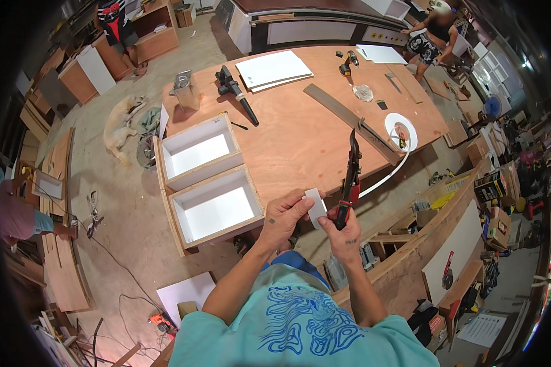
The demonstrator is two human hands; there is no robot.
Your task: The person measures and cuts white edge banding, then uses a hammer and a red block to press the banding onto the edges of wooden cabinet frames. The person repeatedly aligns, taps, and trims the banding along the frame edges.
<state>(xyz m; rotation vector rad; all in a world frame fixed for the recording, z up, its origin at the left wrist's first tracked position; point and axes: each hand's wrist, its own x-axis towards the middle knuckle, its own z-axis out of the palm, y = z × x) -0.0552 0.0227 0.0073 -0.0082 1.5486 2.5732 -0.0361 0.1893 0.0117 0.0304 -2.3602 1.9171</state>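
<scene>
From where I stand, the open two-compartment box [205, 171] takes up the left end of the tabletop [281, 147], open side up, so both white insides lie easy to look into. Just right of its near corner, the left hand [283, 219] has its fingers closed on a small white piece [315, 208], thumb pressed on the face nearest the wrist; gripped by one end like that, I'd say, so most of it stands free. The right hand [343, 230], farther right of the box, has its fingers wrapped round the red handles of a black-nosed hand cutter [351, 177], the nose pointing away from the body, probably to keep it off the other hand. That thumb sits right by the white piece; whether it touches, I can't tell. Well to the right of the box lies a white roll [397, 120], near the edge, perhaps so its loose strip [389, 175] can hang over freely. Behind the cutter I lose that strip's end. A black blower-like tool [232, 92] lies beyond the box's far right corner, seemingly parked out of the hands' way.
</scene>
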